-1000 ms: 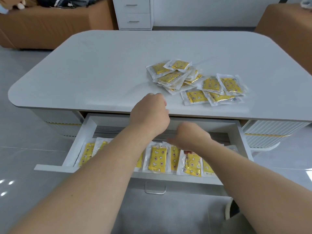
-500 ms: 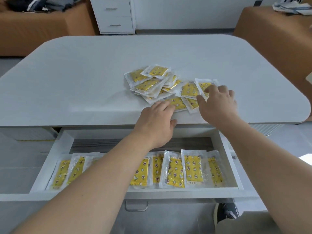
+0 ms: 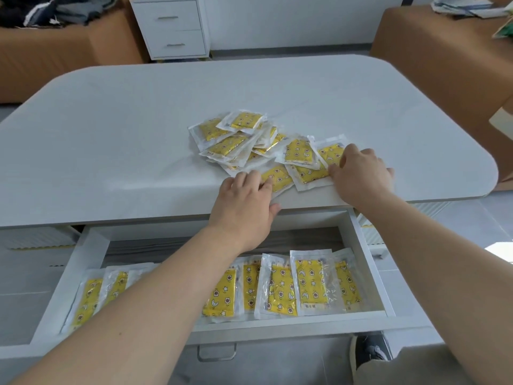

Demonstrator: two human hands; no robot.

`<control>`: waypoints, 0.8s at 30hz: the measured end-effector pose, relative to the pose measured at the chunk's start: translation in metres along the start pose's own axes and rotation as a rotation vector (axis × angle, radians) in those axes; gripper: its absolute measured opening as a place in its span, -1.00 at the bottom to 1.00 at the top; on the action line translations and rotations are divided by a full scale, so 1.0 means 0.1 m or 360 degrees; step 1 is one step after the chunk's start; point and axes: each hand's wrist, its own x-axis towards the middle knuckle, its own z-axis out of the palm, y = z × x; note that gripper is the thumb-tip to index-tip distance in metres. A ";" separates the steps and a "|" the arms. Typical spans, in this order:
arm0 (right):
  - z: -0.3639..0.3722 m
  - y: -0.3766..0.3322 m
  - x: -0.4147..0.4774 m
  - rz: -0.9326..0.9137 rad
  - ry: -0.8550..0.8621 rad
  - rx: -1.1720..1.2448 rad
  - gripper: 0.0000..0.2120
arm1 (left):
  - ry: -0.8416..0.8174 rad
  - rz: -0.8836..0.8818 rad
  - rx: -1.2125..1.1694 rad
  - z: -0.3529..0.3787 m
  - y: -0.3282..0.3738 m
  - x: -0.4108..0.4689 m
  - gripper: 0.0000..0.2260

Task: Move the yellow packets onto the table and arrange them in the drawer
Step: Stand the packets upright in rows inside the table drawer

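Packets [image 3: 244,140] in yellow lie heaped on the table [image 3: 125,120] near its front edge, and a row of packets [image 3: 280,290] lines the open drawer [image 3: 369,259] below. Your left hand [image 3: 244,207] presses relaxed fingers onto the nearest packet [image 3: 277,177]. Your right hand [image 3: 363,176] covers the rightmost packet [image 3: 330,152] with bent fingers; whether they grip it cannot be told.

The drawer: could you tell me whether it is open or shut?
Open: the drawer is pulled out, with a row of yellow packets visible inside.
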 end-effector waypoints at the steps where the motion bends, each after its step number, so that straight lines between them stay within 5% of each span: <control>1: -0.01 -0.01 -0.01 0.0055 -0.0022 0.0024 -0.69 | 0.0013 -0.0034 -0.0025 -0.01 0.00 0.00 -0.55; 6: -0.10 -0.06 -0.01 0.0419 -0.0128 0.0432 -0.54 | 0.0064 -0.0302 -0.0282 -0.06 0.00 -0.04 -0.74; 14: -0.17 -0.02 -0.20 0.0583 -0.0179 0.0589 -0.57 | 0.0130 -0.0454 -0.0369 -0.07 0.03 -0.16 -0.72; 18: -0.22 0.01 -0.31 0.0517 -0.0061 0.0680 -0.62 | 0.0137 -0.0501 -0.0459 -0.06 0.03 -0.20 -0.65; 24: -0.30 -0.08 -0.42 0.0383 0.0100 0.1329 -0.63 | 0.0125 -0.0490 -0.0559 -0.01 0.02 -0.27 -0.57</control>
